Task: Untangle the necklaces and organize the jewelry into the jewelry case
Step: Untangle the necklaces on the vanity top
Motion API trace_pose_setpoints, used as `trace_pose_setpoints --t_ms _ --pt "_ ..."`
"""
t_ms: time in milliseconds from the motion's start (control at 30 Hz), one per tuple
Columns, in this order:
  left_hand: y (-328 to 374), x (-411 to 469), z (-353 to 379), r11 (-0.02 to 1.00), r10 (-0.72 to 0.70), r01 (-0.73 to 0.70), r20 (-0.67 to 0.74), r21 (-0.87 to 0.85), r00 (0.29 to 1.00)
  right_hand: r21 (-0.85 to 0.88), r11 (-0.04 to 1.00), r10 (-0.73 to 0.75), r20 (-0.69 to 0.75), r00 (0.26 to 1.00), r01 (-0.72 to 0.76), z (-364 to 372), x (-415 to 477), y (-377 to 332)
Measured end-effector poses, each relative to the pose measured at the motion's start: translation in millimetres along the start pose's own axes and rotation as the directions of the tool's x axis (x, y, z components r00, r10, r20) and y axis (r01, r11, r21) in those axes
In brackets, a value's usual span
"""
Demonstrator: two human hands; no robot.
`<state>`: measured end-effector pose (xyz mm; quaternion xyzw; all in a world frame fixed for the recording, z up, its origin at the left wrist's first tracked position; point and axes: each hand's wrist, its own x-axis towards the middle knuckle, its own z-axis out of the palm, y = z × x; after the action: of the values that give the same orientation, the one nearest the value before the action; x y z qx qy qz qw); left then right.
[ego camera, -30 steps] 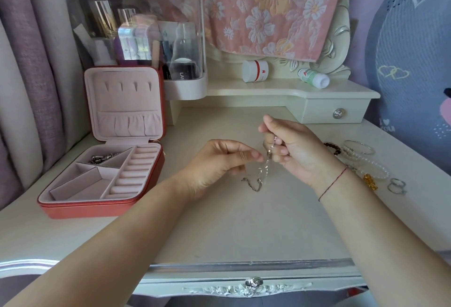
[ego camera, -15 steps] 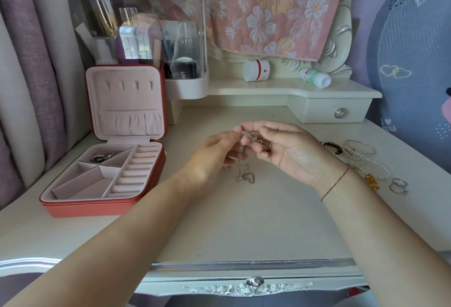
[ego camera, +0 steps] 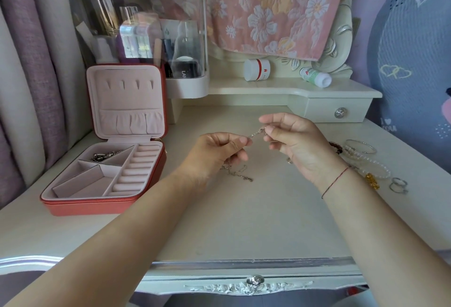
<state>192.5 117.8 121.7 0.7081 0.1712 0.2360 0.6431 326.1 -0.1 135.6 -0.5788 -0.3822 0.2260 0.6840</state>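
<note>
Cream dressing table: work surface under both hands.

Floral towel: hangs well beyond the fingertips, at the back.

Clear cosmetics organizer: beyond and left of the left-hand fingers, on the raised shelf, with bottles inside.

Jewelry case: red outside, pink lining. It stands well left of the left-hand fingers, with the lid upright. A silver chain piece lies in the rear-left compartment. The ring rolls are bare.

Left hand: fingers curled, thumb and forefinger pinching one end of the taut stretch of the silver necklace.

Right hand: thumb and forefinger pinch the other end of that stretch, and the other fingers are loosely bent. A red string circles the wrist.

Silver necklace: a short span runs taut between the two pinches, rising toward the right fingers. The loose remainder drops below the left-hand fingers and lies in a tangle on the table just beneath them. A small silver bit hangs under the right palm. I cannot tell whether it belongs to this chain.

Pearl bracelet, silver bangle, dark bead bracelet: clustered on the table right of the right-hand fingers, behind the wrist.

White jar and white bottle: on the shelf beyond the right-hand fingers. The bottle lies on its side.

Gold charm and silver rings: far right of the right-hand fingers, near the pearl bracelet.
</note>
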Motion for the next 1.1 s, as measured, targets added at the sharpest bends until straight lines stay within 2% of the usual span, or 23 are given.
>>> trace_pose_setpoints --t_ms 167,267,500,767,1100 --pt "-1.3 1.1 -0.6 0.999 -0.045 0.046 0.048 -0.019 0.998 0.099 0.995 -0.004 -0.031 1.0 0.007 3.8 0.2 -4.0" --pt "-0.9 -0.1 1.1 0.999 -0.032 0.029 0.093 0.034 0.995 0.208 0.978 0.038 -0.057 0.998 -0.025 3.8 1.3 -6.3" --pt "0.4 -3.3 4.9 0.997 -0.007 -0.012 0.229 0.078 0.973 0.423 0.899 0.092 0.069 0.993 -0.113 3.0 -0.3 -9.4" --pt "3.5 -3.4 5.3 0.998 0.014 -0.027 0.195 0.064 0.981 0.43 0.893 0.095 0.115 0.989 -0.135 1.7 0.0 -8.5" --pt "0.6 -1.7 3.8 0.997 0.002 -0.01 0.096 0.081 0.995 0.369 0.891 0.232 0.131 0.964 -0.265 0.5 0.8 -5.0"
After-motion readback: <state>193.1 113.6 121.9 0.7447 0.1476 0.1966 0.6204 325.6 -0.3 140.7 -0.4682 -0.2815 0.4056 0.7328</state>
